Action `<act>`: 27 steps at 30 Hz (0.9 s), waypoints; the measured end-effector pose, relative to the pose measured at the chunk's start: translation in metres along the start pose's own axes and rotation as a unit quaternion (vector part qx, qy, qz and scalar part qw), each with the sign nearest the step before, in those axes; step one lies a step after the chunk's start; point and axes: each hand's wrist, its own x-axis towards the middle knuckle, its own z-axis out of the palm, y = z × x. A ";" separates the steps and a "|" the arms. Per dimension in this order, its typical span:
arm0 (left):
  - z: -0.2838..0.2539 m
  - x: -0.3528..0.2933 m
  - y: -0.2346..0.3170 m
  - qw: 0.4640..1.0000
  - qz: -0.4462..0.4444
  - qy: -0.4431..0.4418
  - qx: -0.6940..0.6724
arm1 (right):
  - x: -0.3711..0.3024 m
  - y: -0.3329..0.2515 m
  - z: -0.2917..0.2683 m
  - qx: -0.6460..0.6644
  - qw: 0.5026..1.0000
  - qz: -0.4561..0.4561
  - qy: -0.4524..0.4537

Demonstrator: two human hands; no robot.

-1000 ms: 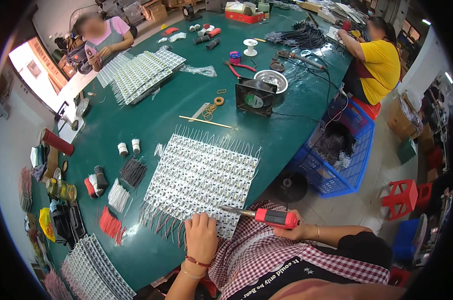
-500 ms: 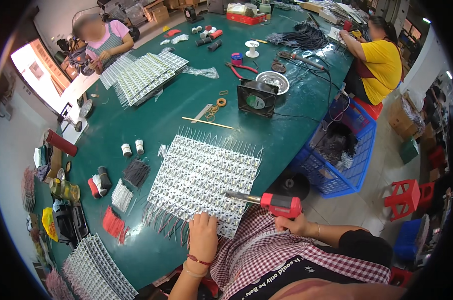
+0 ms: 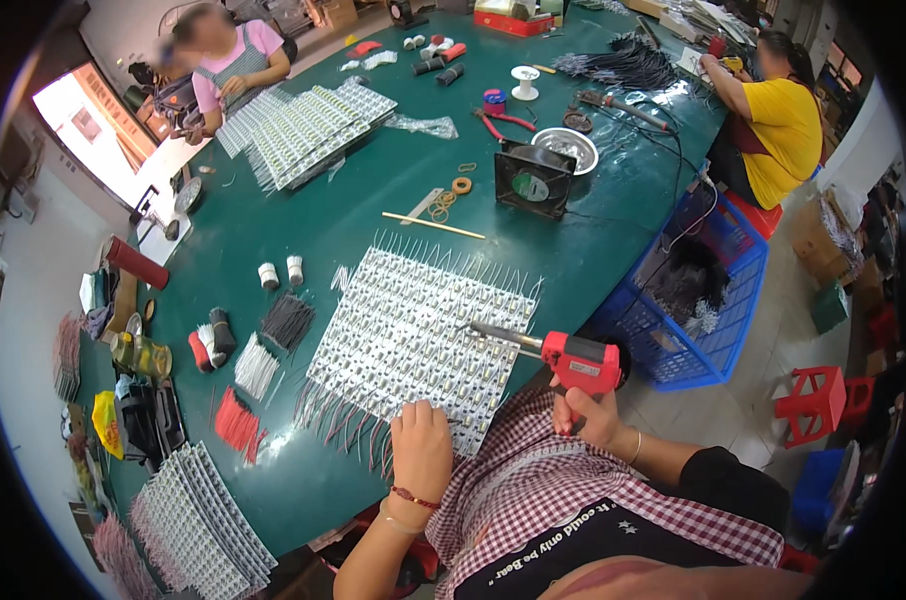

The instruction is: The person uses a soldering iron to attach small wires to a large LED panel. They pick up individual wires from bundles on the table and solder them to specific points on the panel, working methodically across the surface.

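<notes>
A white panel of small circuit boards (image 3: 423,325) lies on the green table in front of me, with thin wires sticking out along its far and near-left edges. My left hand (image 3: 420,440) rests on the panel's near edge, its fingers curled over the wires there; the thumb is hidden. In my right hand (image 3: 585,412) is a red and black heat gun (image 3: 583,362), gripped by its handle. Its metal nozzle points left over the right part of the panel. Whether the nozzle touches the boards I cannot tell.
Bundles of red (image 3: 238,425), white (image 3: 257,368) and black tubing pieces (image 3: 287,320) lie left of the panel. Beyond it stand a black fan (image 3: 534,182) and a metal bowl (image 3: 567,150). A blue crate (image 3: 708,330) stands right of the table. Two people sit across the table.
The heat gun has moved farther from me across the panel, its nozzle now slanting more. My left hand stays at the near edge. The whole view has shifted slightly.
</notes>
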 end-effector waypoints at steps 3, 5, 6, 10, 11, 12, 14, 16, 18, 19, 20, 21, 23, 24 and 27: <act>0.000 0.001 0.006 0.999 -0.014 -0.002 0.030 | 0.002 0.000 0.001 0.024 1.000 -0.005 0.011; 0.000 -0.001 0.010 1.000 -0.024 0.000 0.005 | 0.004 -0.002 0.004 0.039 0.999 -0.011 0.013; 0.000 -0.003 0.011 1.000 -0.029 0.001 -0.008 | 0.005 -0.002 0.004 0.033 0.999 -0.007 0.007; 0.003 -0.005 0.009 0.998 -0.045 0.014 -0.028 | 0.010 -0.003 0.005 0.026 1.000 -0.001 -0.013; 0.006 -0.005 0.007 0.998 -0.053 0.010 -0.028 | 0.010 -0.003 0.006 0.030 0.999 -0.002 -0.017; 0.007 -0.006 0.006 0.998 -0.060 0.006 -0.029 | 0.011 -0.003 0.006 0.032 0.999 -0.002 -0.018; 0.007 -0.005 0.005 0.998 -0.058 0.005 -0.028 | 0.012 -0.003 0.005 0.036 0.999 0.001 -0.017; 0.007 -0.003 0.004 0.998 -0.060 0.001 -0.021 | 0.013 -0.001 0.004 0.037 0.999 0.000 -0.021; 0.008 -0.003 0.005 0.998 -0.065 -0.009 -0.007 | 0.014 -0.001 0.006 0.039 0.999 -0.001 -0.025; 0.007 -0.002 0.006 0.997 -0.068 -0.016 0.009 | 0.014 -0.001 0.007 0.042 0.999 -0.002 -0.026; 0.004 -0.002 0.009 0.997 -0.072 -0.023 0.025 | 0.015 -0.001 0.008 0.046 0.999 -0.003 -0.027; 0.002 -0.001 0.011 0.996 -0.076 -0.031 0.040 | 0.016 -0.001 0.010 0.064 0.997 -0.005 -0.030; 0.000 -0.001 0.012 0.994 -0.082 -0.049 0.046 | 0.020 0.001 0.013 0.102 0.994 -0.007 -0.038; -0.001 0.000 0.011 0.993 -0.085 -0.058 0.048 | 0.022 0.003 0.014 0.099 0.994 -0.011 -0.046; -0.004 -0.001 0.010 0.996 -0.085 -0.029 -0.012 | 0.030 0.005 0.017 0.092 0.994 -0.012 -0.056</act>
